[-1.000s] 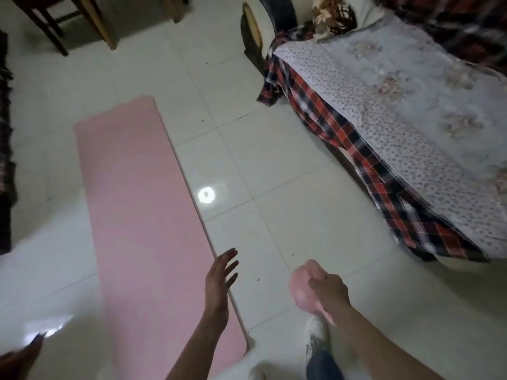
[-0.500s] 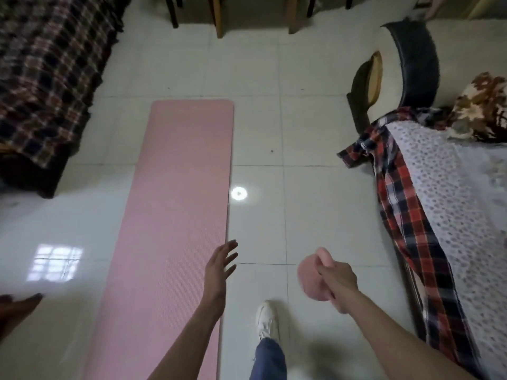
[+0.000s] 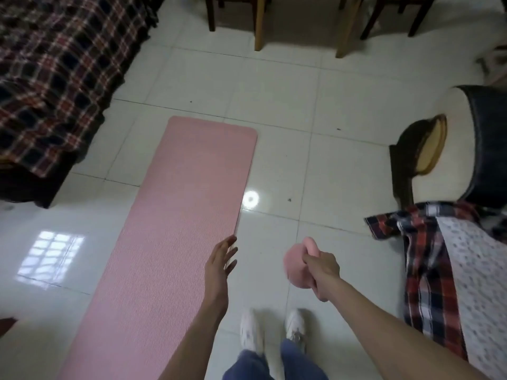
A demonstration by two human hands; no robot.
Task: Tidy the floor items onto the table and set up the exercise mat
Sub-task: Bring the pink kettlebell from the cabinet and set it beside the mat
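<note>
Since the earlier frame my view swung until the mat [image 3: 175, 242] lay straight ahead, flat on the floor. My right hand [image 3: 322, 270] was closed around a pink kettlebell [image 3: 297, 266] by its handle; it looked heavy. My left hand [image 3: 219, 266] hung empty, fingers spread.

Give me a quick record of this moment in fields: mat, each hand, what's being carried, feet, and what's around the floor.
mat: pink exercise mat, unrolled flat on the white tiled floor
left hand: open, fingers spread, empty, over the mat's right edge
right hand: closed around the handle of a pink kettlebell, held off the floor
feet: white shoes, on the tiles to the right of the mat
left side: plaid-covered furniture
right side: bed with plaid and lace covers
far end: wooden chair legs
</note>
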